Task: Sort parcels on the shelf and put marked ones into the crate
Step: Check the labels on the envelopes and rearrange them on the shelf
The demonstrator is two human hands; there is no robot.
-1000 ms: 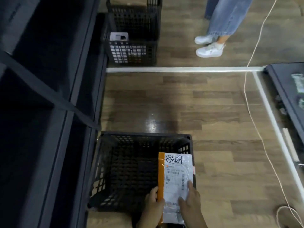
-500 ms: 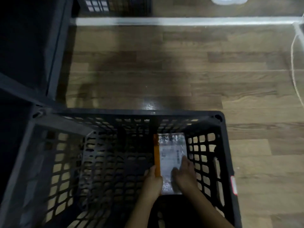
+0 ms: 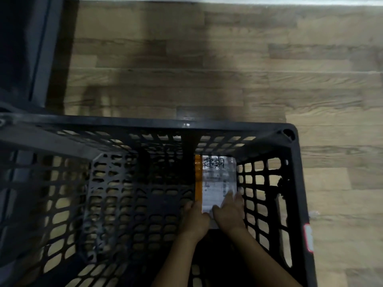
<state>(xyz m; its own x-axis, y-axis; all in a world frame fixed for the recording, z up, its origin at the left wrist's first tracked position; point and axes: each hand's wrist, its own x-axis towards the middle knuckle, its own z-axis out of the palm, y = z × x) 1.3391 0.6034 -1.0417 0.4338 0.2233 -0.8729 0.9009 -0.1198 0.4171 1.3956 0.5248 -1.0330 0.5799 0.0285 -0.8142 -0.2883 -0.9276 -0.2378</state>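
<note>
Parcel (image 3: 217,181) goes down into the crate (image 3: 145,122)! A second ago it was held up over the near rim, and half a second ago it was dipping inside. Now it is deep in the right side, close to the far wall and just beside the right wall, face up, with the handwriting (image 3: 213,164) at its far end. My read is that this marked one is as good as delivered and only the letting go remains. Whether it lies on the bottom yet, I cannot tell.

Far left, the dark shelf (image 3: 24,48) stands against the crate, with the wood floor (image 3: 207,69) beyond.

Left hand (image 3: 195,219) grips the parcel's near left corner by the orange strip (image 3: 198,179), fingers curled round the edge. Right hand (image 3: 228,214) covers the near right corner, one finger stretched up the face and the rest wrapped over the edge, so it has hold too. Both forearms reach in over the near rim, side by side and close together.
</note>
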